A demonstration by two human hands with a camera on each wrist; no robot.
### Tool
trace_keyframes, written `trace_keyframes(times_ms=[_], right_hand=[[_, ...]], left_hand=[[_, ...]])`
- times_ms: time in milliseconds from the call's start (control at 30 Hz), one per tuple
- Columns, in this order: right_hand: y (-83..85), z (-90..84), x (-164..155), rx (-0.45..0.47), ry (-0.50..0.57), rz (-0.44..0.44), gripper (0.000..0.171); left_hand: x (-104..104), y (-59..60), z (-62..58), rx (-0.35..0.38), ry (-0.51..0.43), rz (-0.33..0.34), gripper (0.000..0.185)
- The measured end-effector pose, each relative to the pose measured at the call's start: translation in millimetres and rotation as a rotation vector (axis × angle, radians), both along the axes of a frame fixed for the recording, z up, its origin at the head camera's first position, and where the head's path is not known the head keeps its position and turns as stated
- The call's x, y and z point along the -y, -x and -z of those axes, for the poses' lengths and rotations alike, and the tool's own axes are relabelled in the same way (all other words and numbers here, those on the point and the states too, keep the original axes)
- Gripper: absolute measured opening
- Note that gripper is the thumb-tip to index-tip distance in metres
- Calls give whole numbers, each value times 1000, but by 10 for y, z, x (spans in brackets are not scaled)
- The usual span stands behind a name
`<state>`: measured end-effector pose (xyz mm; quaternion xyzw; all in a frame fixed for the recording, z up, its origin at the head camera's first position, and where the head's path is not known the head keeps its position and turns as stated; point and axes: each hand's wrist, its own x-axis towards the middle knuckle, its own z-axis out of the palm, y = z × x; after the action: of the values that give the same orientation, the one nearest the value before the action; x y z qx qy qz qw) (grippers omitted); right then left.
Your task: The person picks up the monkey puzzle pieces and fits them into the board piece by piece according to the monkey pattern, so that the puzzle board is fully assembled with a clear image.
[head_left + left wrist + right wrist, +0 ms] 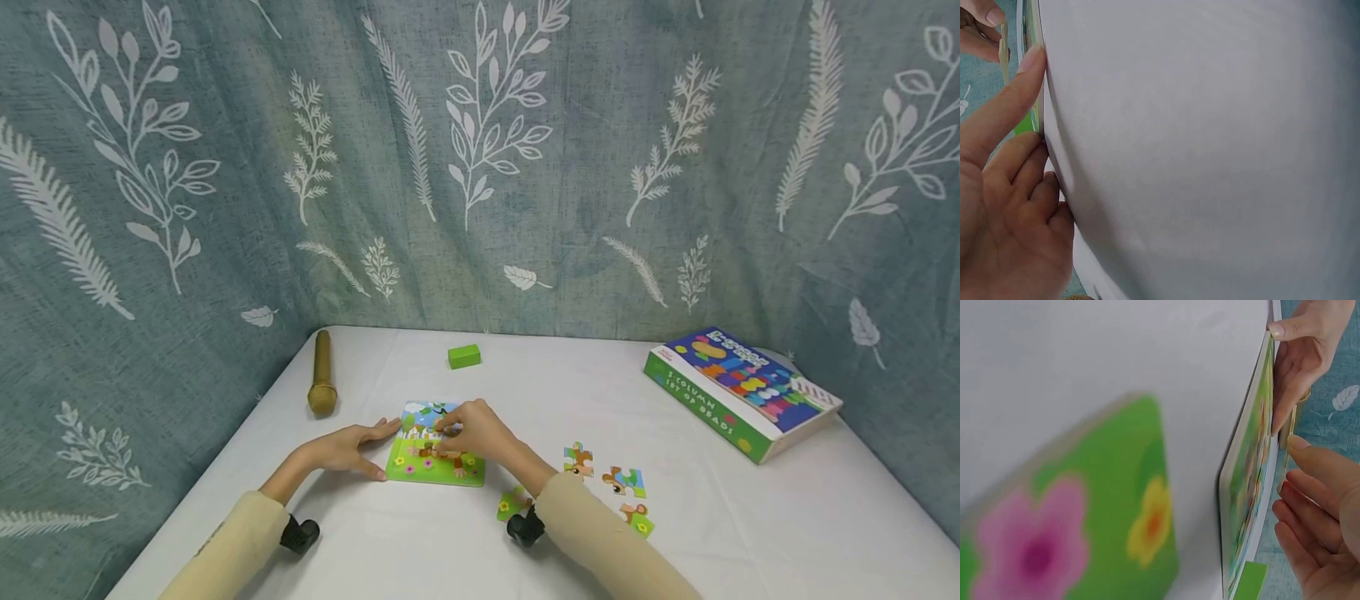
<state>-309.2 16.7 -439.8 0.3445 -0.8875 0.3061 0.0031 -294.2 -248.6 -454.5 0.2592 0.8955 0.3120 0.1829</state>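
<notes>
Green puzzle board (435, 462) lies on desk (750, 533) between both hands. Left hand (345, 450), fingers straight, braces its left edge; right hand (476, 429) pinches a piece (1287, 440) over it. Risk: piece seats crooked, board slides. Bead box (738, 387), far right of right hand, closed; contents hidden

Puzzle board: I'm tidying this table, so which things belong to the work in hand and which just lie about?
In use:
puzzle board
left hand
right hand
loose puzzle pieces

Lying about:
green block
wooden pestle-like stick
bead-set box
</notes>
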Motion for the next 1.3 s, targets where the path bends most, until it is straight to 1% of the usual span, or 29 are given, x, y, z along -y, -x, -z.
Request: trace_keyframes(times_ms=[233,533,767,1100,1300], right_hand=[[-2,26,159,8,-20,51,24],[-8,58,262,-2,-82,135,23],[-1,63,302,-16,-100,132,22],[16,92,380,-42,-90,142,20],[20,99,400,-10,-114,143,26]], left_hand=[[2,-3,-16,10,-11,-7,87],[15,4,12,11,-24,-4,88],[20,11,20,11,-22,1,88],[21,15,10,14,-22,9,88],[23,18,32,24,-28,6,88]])
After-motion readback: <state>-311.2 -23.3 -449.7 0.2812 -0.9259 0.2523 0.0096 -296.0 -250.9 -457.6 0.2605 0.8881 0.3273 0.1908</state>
